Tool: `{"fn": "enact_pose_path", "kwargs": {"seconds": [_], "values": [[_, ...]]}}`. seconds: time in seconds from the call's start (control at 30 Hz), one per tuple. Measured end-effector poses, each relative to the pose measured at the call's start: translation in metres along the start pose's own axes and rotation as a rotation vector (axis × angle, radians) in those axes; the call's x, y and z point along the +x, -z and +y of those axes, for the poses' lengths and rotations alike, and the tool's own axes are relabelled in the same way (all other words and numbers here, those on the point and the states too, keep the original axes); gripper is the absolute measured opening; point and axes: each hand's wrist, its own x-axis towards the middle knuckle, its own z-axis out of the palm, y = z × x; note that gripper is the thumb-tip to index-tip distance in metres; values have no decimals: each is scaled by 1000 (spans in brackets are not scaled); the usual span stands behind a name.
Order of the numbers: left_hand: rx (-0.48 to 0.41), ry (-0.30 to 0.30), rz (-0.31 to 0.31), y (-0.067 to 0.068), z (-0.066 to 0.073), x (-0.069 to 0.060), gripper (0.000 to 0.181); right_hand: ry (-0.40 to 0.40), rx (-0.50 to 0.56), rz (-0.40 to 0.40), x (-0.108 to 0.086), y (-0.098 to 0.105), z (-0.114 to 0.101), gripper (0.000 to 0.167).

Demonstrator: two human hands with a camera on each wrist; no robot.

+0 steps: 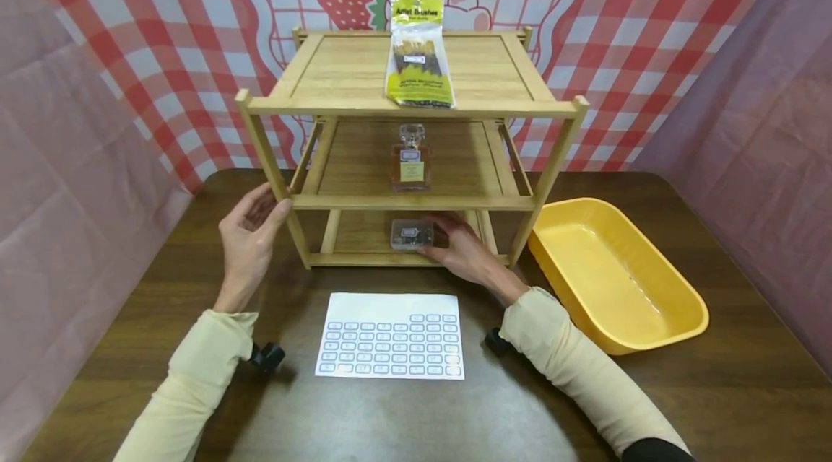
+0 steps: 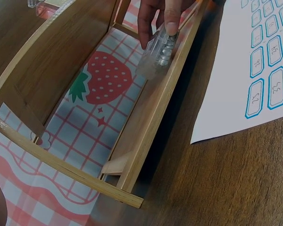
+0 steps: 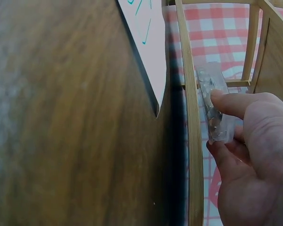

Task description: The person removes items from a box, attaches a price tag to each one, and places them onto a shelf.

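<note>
A small clear plastic box (image 1: 403,237) with a label and small shiny pieces inside is at the bottom tier of a wooden shelf rack (image 1: 338,105). My right hand (image 1: 463,249) holds this box by its right side; in the right wrist view the thumb (image 3: 231,102) lies on its face, fingers behind. My left hand (image 1: 250,238) is at the rack's left front post, thumb in front and fingers partly hidden behind it. A perfume bottle (image 1: 403,172) stands on the middle tier. On the top tier lies a yellow-and-clear pack of artist brushes (image 1: 419,83).
A white sheet with rows of blue-framed numbered labels (image 1: 390,303) lies in front of the rack. At the right stands a yellow plastic basin (image 1: 585,267). Behind hangs a red-and-white checked cloth (image 1: 624,36) with a strawberry print.
</note>
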Motion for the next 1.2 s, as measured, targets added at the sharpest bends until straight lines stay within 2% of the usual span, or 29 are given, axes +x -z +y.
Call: {"fn": "enact_pose_path", "kwargs": {"seconds": [1.0, 1.2], "values": [[-16, -22, -10, -1, 0, 0, 30, -41, -53, -62, 3, -2, 1, 58], [30, -5, 3, -1, 1, 0, 30, -40, -51, -79, 3, -3, 0, 59]]}}
